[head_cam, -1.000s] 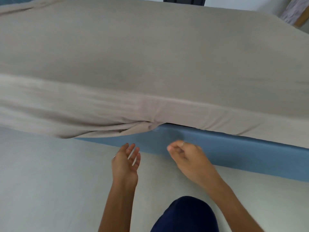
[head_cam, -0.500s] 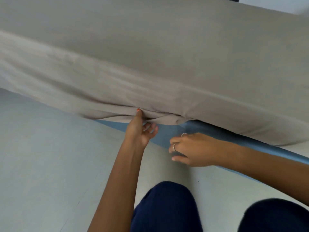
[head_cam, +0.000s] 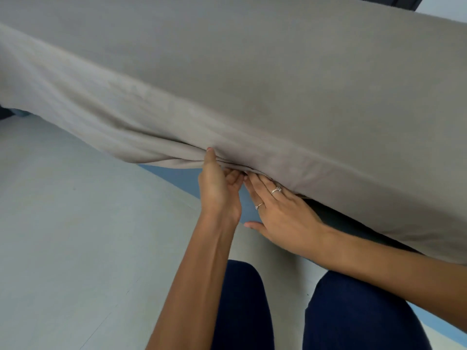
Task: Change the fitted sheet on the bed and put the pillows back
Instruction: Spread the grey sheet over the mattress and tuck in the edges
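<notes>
Above both hands, the fitted sheet [head_cam: 252, 79] fills most of my view, a plain beige cloth stretched over the bed and running out of frame at the left, top and right edges. I cannot see any corner of it, nor any pillow. My left hand [head_cam: 218, 188] grips a bunched fold at the sheet's lower hem, thumb on the outer face and fingers curled underneath; the fingertips are hidden behind the cloth. My right hand [head_cam: 283, 213] lies just beside it, fingers straight and flat, their tips slid under the hem where I lose sight of them, so I cannot tell what they touch there. Two rings [head_cam: 276, 190] show on that hand; their detail is too small to make out. Between and below the hands a strip of blue bed base [head_cam: 177, 176] shows, mostly covered by the sheet to the right, where a dark gap under the hem is unreadable. Below the wrists, my knees in dark blue trousers [head_cam: 242, 306] are cut off by the bottom edge. Left of the left hand lies pale grey floor [head_cam: 75, 236]. At the far left edge a dark object is too cropped to identify. I find no label, brand or writing anywhere.
</notes>
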Tool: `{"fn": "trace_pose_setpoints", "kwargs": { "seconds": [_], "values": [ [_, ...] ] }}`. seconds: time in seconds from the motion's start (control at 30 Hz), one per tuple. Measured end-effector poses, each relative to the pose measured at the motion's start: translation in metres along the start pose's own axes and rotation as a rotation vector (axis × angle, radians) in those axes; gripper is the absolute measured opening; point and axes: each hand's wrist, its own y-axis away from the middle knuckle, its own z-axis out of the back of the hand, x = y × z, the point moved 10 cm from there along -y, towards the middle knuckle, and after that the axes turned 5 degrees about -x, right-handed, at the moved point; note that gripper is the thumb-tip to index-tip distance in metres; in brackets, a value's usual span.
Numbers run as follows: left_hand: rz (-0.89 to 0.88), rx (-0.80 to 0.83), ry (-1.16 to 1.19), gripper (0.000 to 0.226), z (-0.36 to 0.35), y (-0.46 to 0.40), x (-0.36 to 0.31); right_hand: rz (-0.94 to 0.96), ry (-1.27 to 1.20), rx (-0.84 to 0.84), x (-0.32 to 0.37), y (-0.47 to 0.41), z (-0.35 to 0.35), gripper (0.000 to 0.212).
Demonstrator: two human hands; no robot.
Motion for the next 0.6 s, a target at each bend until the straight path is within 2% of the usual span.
{"fn": "trace_pose_setpoints", "kwargs": {
  "seconds": [0.17, 0.27, 0.37, 0.5, 0.6],
  "values": [
    [0.056, 0.025, -0.095, 0.083, -0.015, -0.010, -0.013, -0.107, -0.097, 0.026, 0.000, -0.014, -0.006, 0.086],
    [0.068, 0.035, -0.206, 0.102, -0.016, -0.021, -0.023, -0.189, -0.123, 0.038, -0.003, -0.029, -0.005, 0.076],
    [0.083, 0.021, -0.284, 0.107, -0.019, -0.030, -0.029, -0.249, -0.141, 0.032, -0.009, -0.038, -0.001, 0.074],
    [0.127, 0.018, -0.197, 0.108, -0.026, -0.040, -0.032, -0.257, -0.113, 0.047, -0.009, -0.042, -0.007, 0.077],
    [0.164, 0.086, -0.091, 0.105, -0.038, -0.040, -0.028, -0.302, -0.188, 0.064, -0.008, -0.046, -0.012, 0.071]
  ]
}}
